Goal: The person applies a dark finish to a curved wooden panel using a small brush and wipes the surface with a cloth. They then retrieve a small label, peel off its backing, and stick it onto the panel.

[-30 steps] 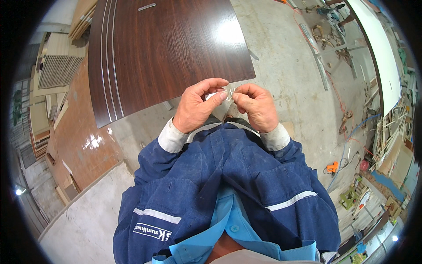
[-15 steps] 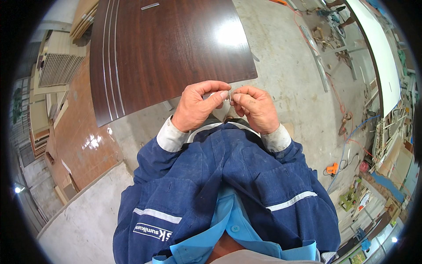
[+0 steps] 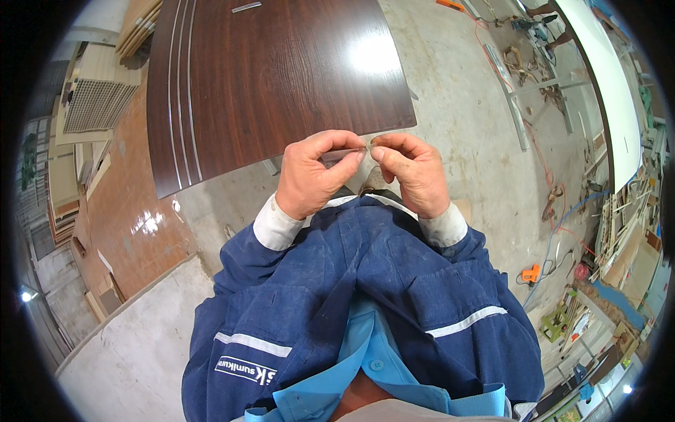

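In front of my body, my left hand [image 3: 313, 172] and my right hand [image 3: 415, 172] meet at the fingertips. Thumb and forefinger of each are pinched at a small, thin, metallic-looking piece [image 3: 367, 145]; its exact kind is too small to make out, and the fingers cover most of it. Just beyond the hands lies a dark brown wood-grain panel [image 3: 281, 77] with three silver lines along its left side. A short silver bar [image 3: 246, 8] rests near the panel's far edge. Neither hand appears to grip the panel.
Stacked boards [image 3: 95, 105] stand at the left beside a shiny brown sheet [image 3: 133, 218]. On the concrete floor to the right lie an orange tool [image 3: 531, 273], a blue hose [image 3: 573, 211] and a metal frame [image 3: 513, 105]. A white panel [image 3: 608, 84] rises farther right.
The thin piece, upright between my fingertips before, now shows far less. My fingertips stay close together, and the left hand has turned slightly. The view has shifted a little.
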